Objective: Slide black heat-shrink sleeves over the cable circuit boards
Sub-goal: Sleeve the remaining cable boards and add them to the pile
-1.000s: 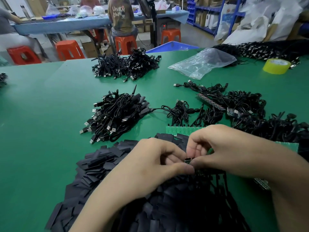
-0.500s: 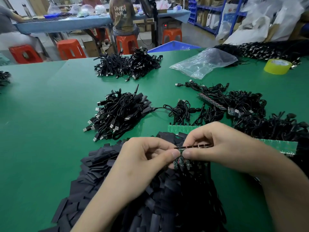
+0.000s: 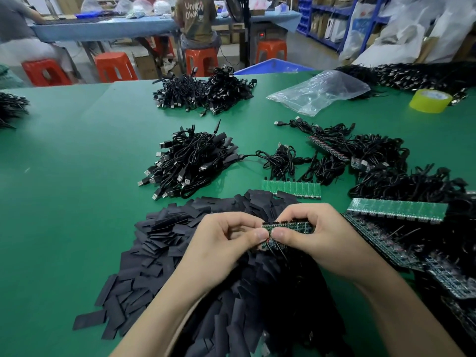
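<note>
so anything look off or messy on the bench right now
Nothing looks damaged or spilled. The black sleeves lie in a loose heap and the cable bundles in separate piles. Both hands, left hand and right hand, pinch a strip of small circuit boards above the heap.

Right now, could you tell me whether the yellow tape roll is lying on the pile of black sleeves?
No, the yellow tape roll sits at the table's far right edge.

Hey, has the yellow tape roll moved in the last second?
No. The tape roll sits in the same spot on the far right of the table, just right of the clear bag. Only the view shifted slightly.
</note>
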